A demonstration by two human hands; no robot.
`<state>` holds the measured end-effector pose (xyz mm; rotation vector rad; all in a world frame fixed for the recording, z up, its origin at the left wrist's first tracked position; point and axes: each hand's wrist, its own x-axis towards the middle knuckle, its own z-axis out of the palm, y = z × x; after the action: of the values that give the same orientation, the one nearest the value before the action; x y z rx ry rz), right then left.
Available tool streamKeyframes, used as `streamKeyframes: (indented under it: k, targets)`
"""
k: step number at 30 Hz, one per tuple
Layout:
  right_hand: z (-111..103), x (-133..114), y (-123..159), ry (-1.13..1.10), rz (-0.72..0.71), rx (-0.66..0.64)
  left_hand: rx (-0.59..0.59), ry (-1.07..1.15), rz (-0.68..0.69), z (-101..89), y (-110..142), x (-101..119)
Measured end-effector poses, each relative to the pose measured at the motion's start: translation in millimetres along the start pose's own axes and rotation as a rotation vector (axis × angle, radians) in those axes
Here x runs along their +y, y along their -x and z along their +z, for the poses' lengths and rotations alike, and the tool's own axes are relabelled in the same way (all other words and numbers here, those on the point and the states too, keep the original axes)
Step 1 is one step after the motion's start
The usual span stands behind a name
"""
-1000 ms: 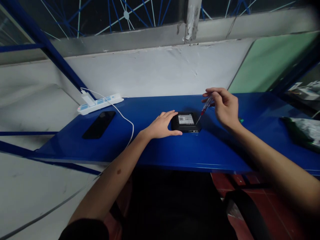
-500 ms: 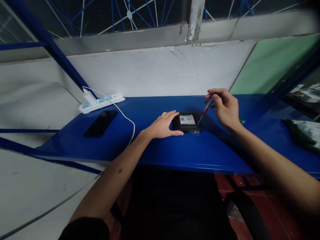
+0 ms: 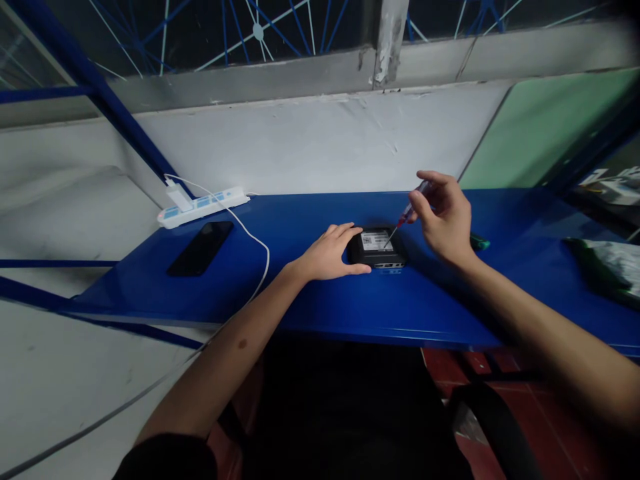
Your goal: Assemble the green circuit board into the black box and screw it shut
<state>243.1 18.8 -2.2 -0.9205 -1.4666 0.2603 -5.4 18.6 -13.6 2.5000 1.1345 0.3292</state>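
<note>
A small black electronic box (image 3: 399,255) lies on the blue table, its white printed label (image 3: 373,241) facing up and ports along its near edge. Around its left side my left hand (image 3: 329,256) is closed, thumb at the near corner and fingers at the far one. My right hand (image 3: 447,219) grips a screwdriver (image 3: 409,212) with a see-through, reddish handle, held at a slant to the right of the box. The screwdriver's tip is over the label; whether it touches the surface I cannot tell.
On the left of the blue table (image 3: 320,307) are a black phone (image 3: 201,248) and a white power strip (image 3: 205,207) with a plugged-in charger and white cable (image 3: 267,253). A green object (image 3: 479,243) sits behind my right wrist. A silvery bag (image 3: 613,267) lies far right.
The screwdriver's tip has moved left, from the box's right edge onto the label. My right hand has shifted slightly left, while my left hand and the box have moved slightly right.
</note>
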Motion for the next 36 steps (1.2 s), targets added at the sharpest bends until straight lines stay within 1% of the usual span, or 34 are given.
streamKeyframes:
  k: [6,10,17,25,32,36]
  targets:
    - [10,-2,9,-0.053,0.006,-0.073,0.037,-0.027,0.079,9.3,-2,11]
    - [14,-5,13,-0.072,0.018,-0.107,0.039,-0.028,0.111,11.9,-3,14]
    - [10,-13,11,-0.057,0.033,-0.084,0.029,-0.032,0.106,10.1,-2,15]
    - [13,-12,14,-0.07,0.039,-0.134,0.049,-0.041,0.122,11.3,-3,14]
    - [9,-13,12,0.004,0.026,-0.118,-0.001,-0.058,0.075,10.7,-2,16]
    - [8,-13,12,0.011,0.019,-0.112,-0.006,-0.039,0.074,10.1,-2,16]
